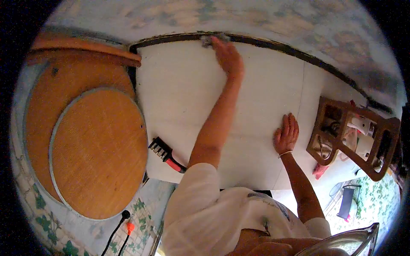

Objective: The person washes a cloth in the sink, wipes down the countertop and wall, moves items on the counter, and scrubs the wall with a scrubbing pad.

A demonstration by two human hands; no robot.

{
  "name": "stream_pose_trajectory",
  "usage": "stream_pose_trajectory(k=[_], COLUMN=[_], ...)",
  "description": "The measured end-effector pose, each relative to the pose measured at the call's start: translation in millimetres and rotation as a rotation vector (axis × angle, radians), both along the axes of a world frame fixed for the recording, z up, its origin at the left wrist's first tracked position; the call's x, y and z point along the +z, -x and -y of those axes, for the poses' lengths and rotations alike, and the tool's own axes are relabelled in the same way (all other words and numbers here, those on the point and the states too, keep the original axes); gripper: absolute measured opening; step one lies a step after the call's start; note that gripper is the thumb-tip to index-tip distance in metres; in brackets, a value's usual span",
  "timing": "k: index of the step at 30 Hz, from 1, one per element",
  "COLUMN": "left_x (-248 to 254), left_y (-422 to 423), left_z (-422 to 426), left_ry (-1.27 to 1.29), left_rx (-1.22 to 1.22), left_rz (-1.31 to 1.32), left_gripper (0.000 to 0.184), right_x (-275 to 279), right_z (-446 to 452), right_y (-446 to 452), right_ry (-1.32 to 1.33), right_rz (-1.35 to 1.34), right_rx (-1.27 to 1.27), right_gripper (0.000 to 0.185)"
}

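My left hand (pixel 229 59) reaches to the far edge of the white tabletop (pixel 188 98). Its fingers press on a grey, crumpled cloth or scrubber (pixel 207 41), blurred and partly hidden by the hand, against the dark strip (pixel 171 39) along the wall. My right hand (pixel 287 134) lies flat on the right part of the tabletop, fingers stretched out and holding nothing. A thin band circles that wrist. Near my left elbow lies a black and red knife sharpener (pixel 164 150).
Two round-edged wooden boards (pixel 100 153) stand at the left. On the right sits a brown organizer (pixel 329 160) with several small items, a red object (pixel 319 170) beside it. Black and orange plugs (pixel 130 228) hang at the lower left. The patterned wall (pixel 265 19) bounds the far side.
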State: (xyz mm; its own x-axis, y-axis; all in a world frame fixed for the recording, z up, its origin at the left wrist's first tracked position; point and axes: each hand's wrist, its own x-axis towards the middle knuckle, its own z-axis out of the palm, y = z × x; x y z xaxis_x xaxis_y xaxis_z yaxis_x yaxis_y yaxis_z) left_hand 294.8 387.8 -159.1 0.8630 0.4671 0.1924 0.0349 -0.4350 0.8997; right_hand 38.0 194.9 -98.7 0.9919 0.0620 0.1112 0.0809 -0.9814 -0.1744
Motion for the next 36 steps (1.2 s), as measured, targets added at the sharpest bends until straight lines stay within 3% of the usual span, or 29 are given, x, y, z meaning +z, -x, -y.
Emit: stream_pose_trajectory(k=[4, 7, 9, 11, 13, 14, 16, 18, 20, 21, 22, 24, 26, 29, 31, 33, 34, 36], left_x=[13, 59, 94, 121, 142, 148, 159, 168, 225, 228, 232, 254, 264, 185, 115, 96, 103, 182], left_y=[-20, -38, -48, -31, -7, 6, -8, -61, -62, -83, -92, -95, -80, -27, -9, -8, -15, -41], left_z=[-60, -90, -94, -52, -1, 13, -3, -74, -129, -166, -166, -159, -69, -17, -16, -40, -55, -77], left_ry=[0.258, 0.203, 0.117, -0.149, -0.328, -0.54, -0.414, -0.382, -0.227, -0.163, -0.165, -0.504, 0.093, -0.564, -0.758, -0.91, -0.997, -0.87], left_rx=[0.155, 0.26, 0.265, 0.116, -0.159, -0.198, -0.133, 0.191, 0.352, 0.402, 0.397, 0.462, 0.17, -0.173, -0.595, -0.533, -0.27, 0.074], left_rz=[0.143, 0.164, 0.338, 0.383, 0.165, 0.251, 0.222, 0.398, 0.464, 0.435, 0.444, 0.478, 0.806, 0.587, 0.567, -0.012, 0.094, 0.352], left_gripper=[0.06, 0.058, 0.057, 0.057, 0.059, 0.06, 0.059, 0.059, 0.06, 0.06, 0.06, 0.062, 0.062, 0.042, 0.034, 0.028, 0.031, 0.044], right_x=[0, -3, -4, -2, -3, -2, -2, 2, 2, 2, 2, 4, 1, 7, 7, -1, -1, -1], right_z=[2, 6, 5, 5, 4, 2, 3, 3, 3, 2, 1, 1, 3, 0, 0, 6, 9, 7], right_y=[0, 4, 2, 3, 1, 3, 0, 2, 3, 2, 1, 1, 0, 4, 3, 4, 4, 5], right_ry=[-0.03, -0.034, -0.05, -0.022, -0.041, -0.05, -0.052, -0.034, -0.021, -0.008, -0.014, 0.004, -0.014, -0.044, -0.05, -0.04, -0.036, -0.044], right_rz=[-0.017, -0.042, -0.067, -0.054, -0.013, 0.007, 0.008, -0.003, -0.03, -0.057, -0.05, -0.092, -0.056, -0.052, -0.045, -0.076, -0.06, -0.007], right_rx=[-0.003, -0.016, -0.027, -0.006, 0.004, -0.001, 0.0, 0.019, -0.009, -0.03, -0.034, -0.028, -0.018, -0.02, -0.048, -0.027, -0.053, -0.021], right_gripper=[0.05, 0.051, 0.052, 0.053, 0.052, 0.051, 0.051, 0.05, 0.05, 0.05, 0.05, 0.052, 0.052, 0.053, 0.053, 0.053, 0.053, 0.053])
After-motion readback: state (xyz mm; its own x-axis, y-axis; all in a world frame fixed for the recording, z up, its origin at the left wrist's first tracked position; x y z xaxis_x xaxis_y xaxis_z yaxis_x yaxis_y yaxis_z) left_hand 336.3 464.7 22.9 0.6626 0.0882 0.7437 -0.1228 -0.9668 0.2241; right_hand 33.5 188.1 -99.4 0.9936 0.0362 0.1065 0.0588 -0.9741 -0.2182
